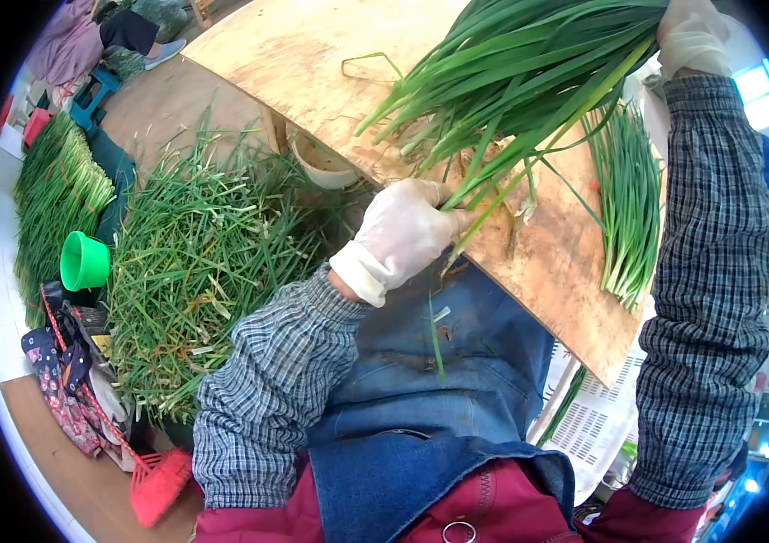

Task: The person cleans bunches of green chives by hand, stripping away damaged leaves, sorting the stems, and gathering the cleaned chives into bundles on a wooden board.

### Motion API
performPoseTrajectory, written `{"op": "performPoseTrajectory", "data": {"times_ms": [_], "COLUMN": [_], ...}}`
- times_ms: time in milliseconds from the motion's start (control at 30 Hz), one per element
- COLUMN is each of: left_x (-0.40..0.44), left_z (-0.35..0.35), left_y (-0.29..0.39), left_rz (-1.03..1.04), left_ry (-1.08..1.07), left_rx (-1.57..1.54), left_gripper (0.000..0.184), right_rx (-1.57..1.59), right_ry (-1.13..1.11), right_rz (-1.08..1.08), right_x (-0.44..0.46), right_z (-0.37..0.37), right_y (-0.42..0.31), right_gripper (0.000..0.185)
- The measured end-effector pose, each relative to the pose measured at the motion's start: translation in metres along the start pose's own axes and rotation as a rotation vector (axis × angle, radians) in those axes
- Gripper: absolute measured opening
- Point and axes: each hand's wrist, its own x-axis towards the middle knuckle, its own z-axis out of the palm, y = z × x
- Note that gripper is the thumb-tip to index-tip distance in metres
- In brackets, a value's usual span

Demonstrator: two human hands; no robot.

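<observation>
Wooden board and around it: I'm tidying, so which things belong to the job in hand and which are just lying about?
Seemingly the job's: held garlic chives, wooden board, chives lying on it, loose leaf heap.

Seemingly just lying about: green plastic tub, floral cloth, blue stool.

The tabletop (267, 54), I saw, was of matt, stained wood, and the leaves (529, 68) had a smooth, slightly glossy skin. The gloves (398, 231) looked like thin rubber, the sleeves (262, 362) were of crinkled cloth, and the green tub (85, 263) seemed smooth plastic.
</observation>
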Motion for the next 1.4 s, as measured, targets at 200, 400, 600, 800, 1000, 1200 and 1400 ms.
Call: {"op": "performPoseTrajectory", "data": {"times_ms": [200,400,600,800,1000,1200,1400], "left_x": [-0.01,-0.054,-0.198,-0.074,0.019,-0.124,-0.126], "left_z": [-0.005,-0.044,-0.149,-0.005,0.062,-0.079,-0.066], "left_y": [-0.012,-0.034,-0.145,-0.035,-0.032,-0.083,-0.072], "left_rz": [-0.079,-0.11,-0.627,0.462,0.46,0.17,0.205], "left_ry": [-0.043,0.018,0.177,0.399,0.468,0.337,0.308], "left_rx": [-0.317,-0.182,1.643,0.618,0.796,0.724,0.838], "left_gripper": [0.019,0.013,0.011,0.023,0.016,0.012,0.016], "right_rx": [-0.001,0.008,0.006,0.019,0.022,0.036,0.113], "right_ry": [-0.009,-0.016,-0.012,-0.015,-0.025,-0.018,-0.02], "right_rz": [0.002,-0.002,0.004,-0.003,-0.009,0.019,0.041], "right_x": [-0.002,-0.004,-0.003,-0.004,-0.008,-0.004,0.003], "right_z": [0.0,0.002,0.006,0.005,0.006,0.008,0.008], "right_y": [0.001,0.003,0.005,0.006,0.011,0.01,0.011], "right_gripper": [0.021,0.021,0.021,0.021,0.022,0.022,0.022]}}
